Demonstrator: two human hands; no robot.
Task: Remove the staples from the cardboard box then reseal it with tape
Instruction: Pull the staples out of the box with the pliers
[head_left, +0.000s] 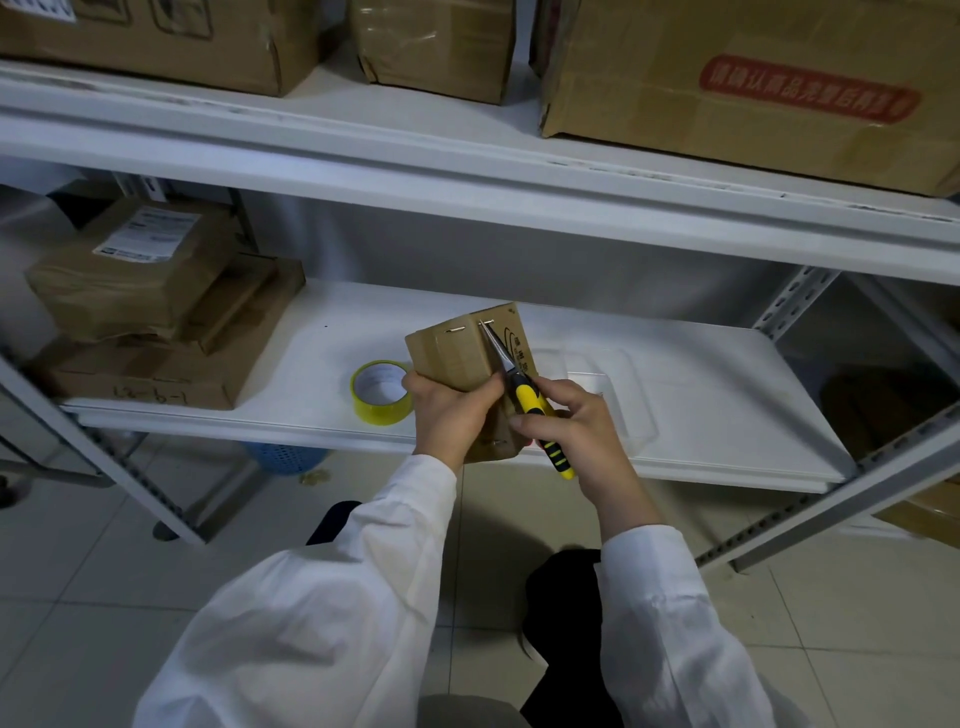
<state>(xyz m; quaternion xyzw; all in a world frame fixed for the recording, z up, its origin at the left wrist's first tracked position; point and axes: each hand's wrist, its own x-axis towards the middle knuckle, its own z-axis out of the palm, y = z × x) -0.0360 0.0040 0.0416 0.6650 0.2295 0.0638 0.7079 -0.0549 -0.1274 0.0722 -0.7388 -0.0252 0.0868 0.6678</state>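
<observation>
A small cardboard box (454, 351) is held tilted above the front of the lower white shelf (701, 374). My left hand (449, 415) grips its near end from the left. My right hand (569, 423) grips yellow-and-black needle-nose pliers (519, 384), whose tips touch a staple (487, 323) at the box's far top edge. A second staple (453, 329) sits to its left, and another shows near the box's bottom end (497, 443). A roll of yellow tape (381, 392) lies on the shelf just left of my left hand.
A clear plastic tray (618, 389) lies on the shelf right of the box. Stacked cardboard parcels (150, 312) fill the shelf's left end. Large boxes (753, 83) stand on the upper shelf. A blue basket (285, 457) sits on the tiled floor below.
</observation>
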